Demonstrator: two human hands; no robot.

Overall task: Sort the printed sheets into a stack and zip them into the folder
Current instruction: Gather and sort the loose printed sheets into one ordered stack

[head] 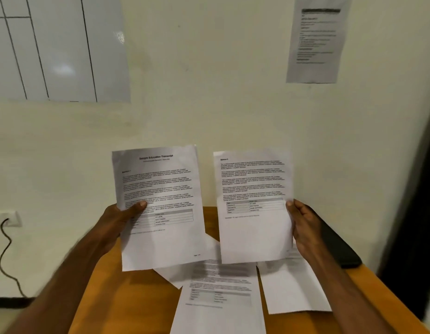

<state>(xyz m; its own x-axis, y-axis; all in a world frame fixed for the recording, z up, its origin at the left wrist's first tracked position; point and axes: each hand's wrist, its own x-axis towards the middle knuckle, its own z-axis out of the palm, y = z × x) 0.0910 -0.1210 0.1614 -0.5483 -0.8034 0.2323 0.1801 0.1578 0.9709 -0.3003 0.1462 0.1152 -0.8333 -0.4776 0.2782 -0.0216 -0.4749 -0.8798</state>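
White printed sheets are lying loose on the wooden table (pixel 127 297) in front of you: one sheet with a table of text (pixel 221 292) is sitting in the middle, another sheet (pixel 293 290) is lying just to its right, and a third (pixel 175 276) is peeking out beneath them. Nothing is lying in the dark folder (pixel 339 247) that I can tell; it is resting at the table's right edge, partly hidden behind your right wrist.

You are holding two pages upright above the table, side by side and apart. Your left hand (pixel 122 220) is pinching the title page (pixel 161 206) at its left edge, thumb lying across the print. Your right hand (pixel 303 225) is gripping the second page (pixel 252 206) at its right edge, thumb on the front. Both forearms are reaching forward and upward.
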